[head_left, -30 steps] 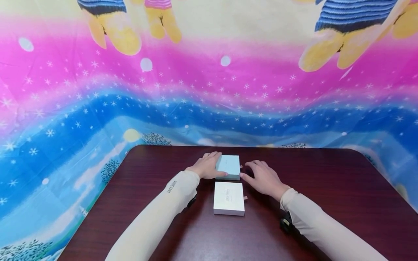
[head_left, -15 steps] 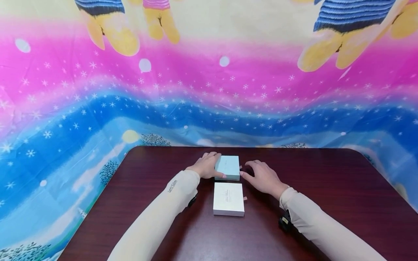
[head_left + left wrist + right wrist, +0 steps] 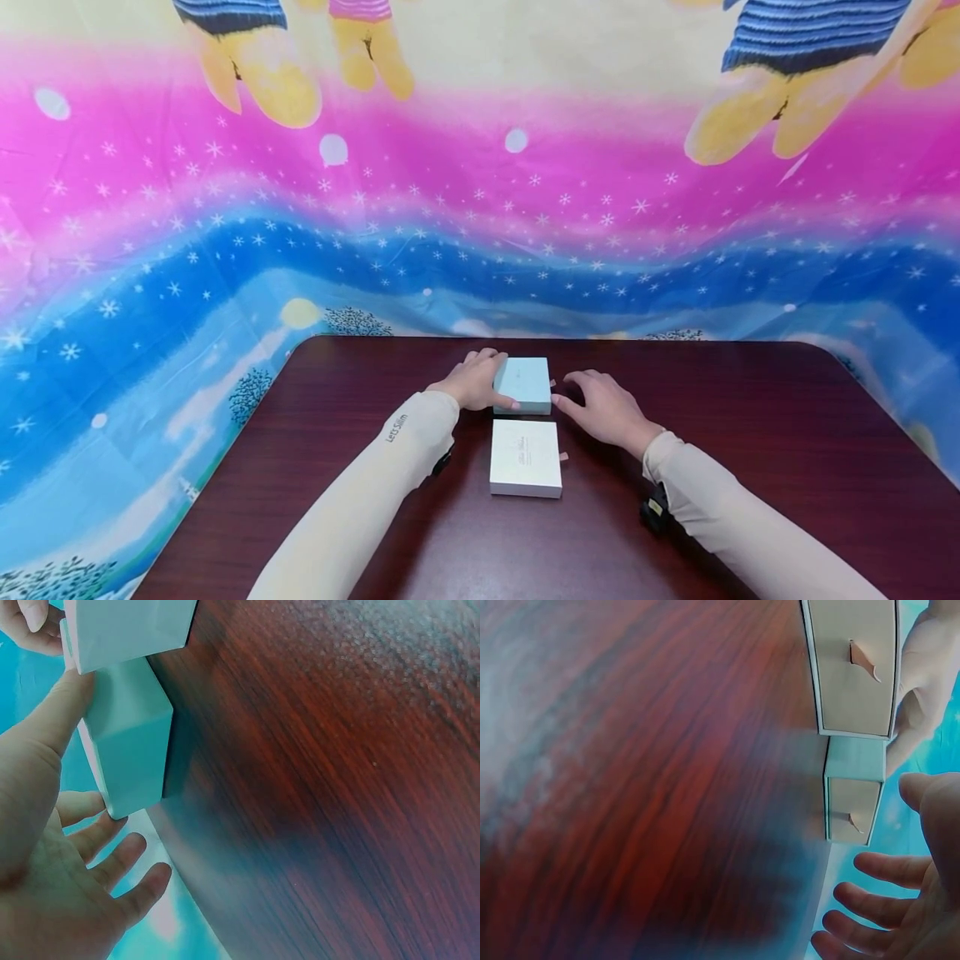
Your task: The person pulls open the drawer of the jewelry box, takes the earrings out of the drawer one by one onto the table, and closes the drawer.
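A pale teal drawer box (image 3: 523, 382) lies flat near the table's far side, its small ribbon tab (image 3: 855, 823) sticking out on the right. My left hand (image 3: 472, 382) holds this box from its left, thumb along the near edge and fingers at the far edge, as the left wrist view also shows. Just to the right of the teal box is my right hand (image 3: 603, 408), fingers relaxed and slightly bent, holding nothing; its thumb tip is close to the box's near right corner. A white drawer box (image 3: 525, 454) with faint lettering sits directly nearer, with its own ribbon tab (image 3: 864, 661).
Both boxes rest on a dark reddish-brown table (image 3: 750, 433), a narrow gap between them. A colourful printed cloth (image 3: 450, 208) hangs behind the table and along its left side. A dark wrist camera (image 3: 654, 508) is strapped under the right sleeve.
Both hands and both boxes keep practically the same places. The left thumb has slid very slightly leftward on the teal box, and the view has shifted a little.
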The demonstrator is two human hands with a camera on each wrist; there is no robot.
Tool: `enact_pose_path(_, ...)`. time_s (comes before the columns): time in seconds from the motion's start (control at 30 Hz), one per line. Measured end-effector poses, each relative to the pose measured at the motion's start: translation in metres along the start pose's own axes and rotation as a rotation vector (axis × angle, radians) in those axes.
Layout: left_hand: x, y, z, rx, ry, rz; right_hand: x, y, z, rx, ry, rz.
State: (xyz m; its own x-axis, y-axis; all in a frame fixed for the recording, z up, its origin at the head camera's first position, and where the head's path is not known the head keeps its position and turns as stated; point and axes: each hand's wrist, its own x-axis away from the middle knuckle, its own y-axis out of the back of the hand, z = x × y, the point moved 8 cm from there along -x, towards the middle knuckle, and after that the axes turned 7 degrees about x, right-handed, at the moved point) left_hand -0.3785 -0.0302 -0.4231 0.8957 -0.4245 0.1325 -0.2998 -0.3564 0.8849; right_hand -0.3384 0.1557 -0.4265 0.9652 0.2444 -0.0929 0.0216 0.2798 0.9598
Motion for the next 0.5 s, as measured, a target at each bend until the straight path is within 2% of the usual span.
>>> enact_pose_path(0.27,-0.002,-0.0005,0.0001,0.011,0.013,0.042,-0.0008,0.001,0.0014,-0.019,0.001,0.006)
enact_pose_path(0.5,-0.0034,-0.0016,0.0009,-0.021,0.019,0.068,-0.0023,0.0029,0.0033,-0.025,0.001,0.002)
